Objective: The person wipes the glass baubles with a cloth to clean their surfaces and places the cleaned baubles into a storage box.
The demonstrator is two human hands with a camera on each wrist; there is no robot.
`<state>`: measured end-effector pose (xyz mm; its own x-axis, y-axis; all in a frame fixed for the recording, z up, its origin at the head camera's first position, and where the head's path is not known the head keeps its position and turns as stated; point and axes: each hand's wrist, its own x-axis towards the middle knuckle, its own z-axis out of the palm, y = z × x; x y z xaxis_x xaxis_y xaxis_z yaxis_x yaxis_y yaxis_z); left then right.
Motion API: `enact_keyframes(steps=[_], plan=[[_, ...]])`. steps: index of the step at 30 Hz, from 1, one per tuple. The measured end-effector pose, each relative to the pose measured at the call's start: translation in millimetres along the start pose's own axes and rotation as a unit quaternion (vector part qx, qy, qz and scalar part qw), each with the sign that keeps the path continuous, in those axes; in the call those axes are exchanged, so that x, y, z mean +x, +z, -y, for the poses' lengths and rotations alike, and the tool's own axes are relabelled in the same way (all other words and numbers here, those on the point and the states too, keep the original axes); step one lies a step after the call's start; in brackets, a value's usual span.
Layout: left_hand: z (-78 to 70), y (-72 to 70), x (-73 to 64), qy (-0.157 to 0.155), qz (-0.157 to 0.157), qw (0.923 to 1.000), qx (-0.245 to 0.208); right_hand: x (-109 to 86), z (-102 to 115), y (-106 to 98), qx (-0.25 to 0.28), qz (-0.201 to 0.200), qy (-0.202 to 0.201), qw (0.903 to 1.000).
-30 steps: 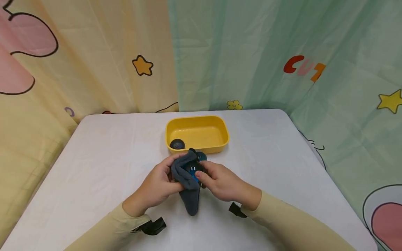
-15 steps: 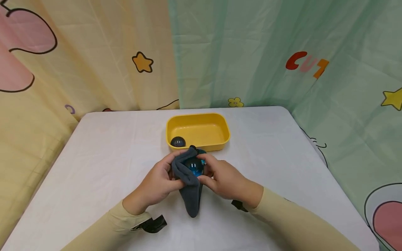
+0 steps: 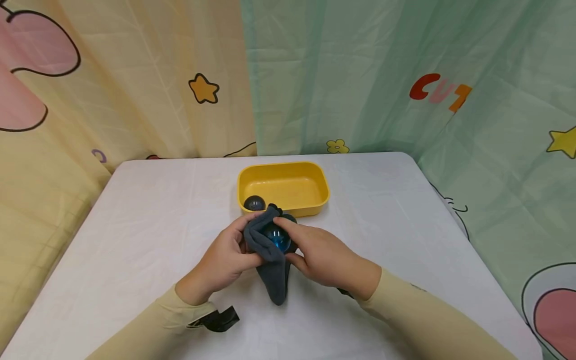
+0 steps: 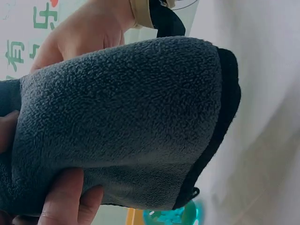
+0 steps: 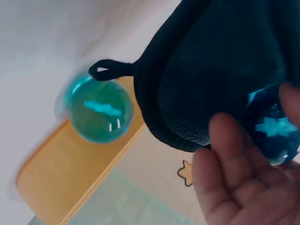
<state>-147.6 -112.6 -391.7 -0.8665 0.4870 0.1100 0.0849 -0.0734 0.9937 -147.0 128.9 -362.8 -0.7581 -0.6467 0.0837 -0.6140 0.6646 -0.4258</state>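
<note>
My left hand [image 3: 227, 259] grips a dark grey fleecy cloth [image 3: 272, 277] with a black edge and a small loop. A clear blue glass ball [image 3: 280, 237] sits against the cloth, partly wrapped by its folds. From the other side, my right hand [image 3: 326, 255] holds that ball between thumb and fingers. The right wrist view shows the blue ball with a light star-like shape inside, behind the fingers. In the left wrist view the cloth [image 4: 126, 103] hides most of the ball. A second, teal ball [image 5: 101, 112] lies beyond the cloth, by the tray.
A yellow tray [image 3: 288, 206] stands behind the hands on the white-covered table [image 3: 135, 240]. One dark glass ball [image 3: 254, 202] rests in its near left corner. Printed curtains [image 3: 342, 75] hang round the back and sides of the table.
My right hand's fingers have shifted up and over the blue ball, and the ball has turned slightly in the cloth. The left hand keeps its grip. The tray and dark ball stay put.
</note>
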Motion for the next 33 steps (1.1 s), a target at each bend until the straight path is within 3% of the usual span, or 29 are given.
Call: enact_keyframes(steps=[4,6,9,12,14,21,25,28,30,33], plan=[[-2.9,-0.6,-0.9,-0.002,0.011,0.9999,0.012,-0.7,-4,-1,-0.067,-0.037,-0.049,0.9959],[-3.4,-0.1,-1.7,-0.003,0.015,0.9997,0.021,-1.3,-6,-1,-0.053,-0.028,-0.046,0.9971],[-2.0,0.9,-2.6,-0.008,0.014,0.9991,0.040,0.0,-9,-2,0.056,0.019,-0.006,0.9982],[0.3,2.1,-3.5,-0.016,0.012,0.9983,0.055,2.3,-10,2,0.194,0.061,0.058,0.9773],[1.7,2.3,-4.1,-0.017,0.010,0.9983,0.055,2.9,-9,5,0.227,0.061,0.077,0.9689],[3.5,0.4,-5.7,0.000,0.002,1.0000,0.003,-0.7,3,6,0.075,0.000,0.048,0.9960],[2.5,-0.9,-5.5,0.013,0.003,0.9997,-0.020,-1.0,7,3,-0.008,-0.008,0.000,0.9999],[1.6,-0.9,-5.1,0.018,0.009,0.9996,-0.020,-0.8,6,2,-0.066,-0.030,-0.031,0.9969],[1.0,-0.6,-4.9,0.019,0.010,0.9997,-0.010,-1.0,4,2,-0.062,-0.032,-0.024,0.9973],[0.4,-0.4,-5.4,0.019,0.009,0.9998,0.006,0.0,2,3,0.033,-0.007,0.015,0.9993]])
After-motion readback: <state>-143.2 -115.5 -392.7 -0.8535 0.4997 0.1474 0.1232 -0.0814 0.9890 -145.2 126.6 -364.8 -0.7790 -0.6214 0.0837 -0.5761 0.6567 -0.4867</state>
